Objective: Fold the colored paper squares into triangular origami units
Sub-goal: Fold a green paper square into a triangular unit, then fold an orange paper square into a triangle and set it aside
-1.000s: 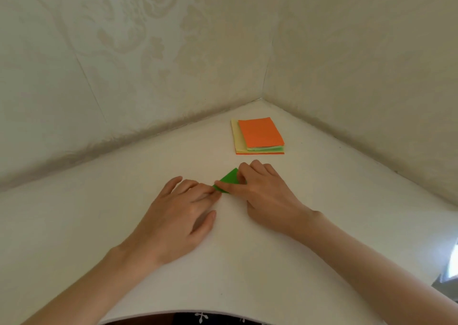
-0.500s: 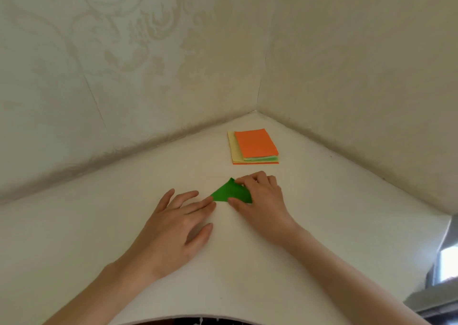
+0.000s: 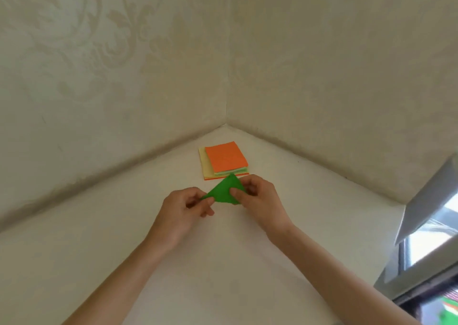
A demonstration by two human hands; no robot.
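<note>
- Head view, counts: one green paper triangle (image 3: pixel 224 191), one paper stack (image 3: pixel 226 160) and two hands. The stack has an orange sheet on top, with pale green, yellow and orange layers showing under it; the sheets cannot be counted.
- The triangle is just nearer the person than the stack. Its upper tip overlaps the stack's near edge as seen from here.
- Edges and room: the stack lies on the white tabletop (image 3: pixel 223 270) near the corner where two patterned walls (image 3: pixel 111 76) meet. The tabletop is bare on the near side of the stack and to its left. A window frame (image 3: pixel 421 228) stands well to the stack's right.
- Left hand (image 3: pixel 184 212): fingers curled, pinching the triangle's left tip.
- Right hand (image 3: pixel 261 200): thumb on the triangle's front face, fingers curled behind, pinching its right part.
- Both forearms reach in from the near edge, towards the stack.
</note>
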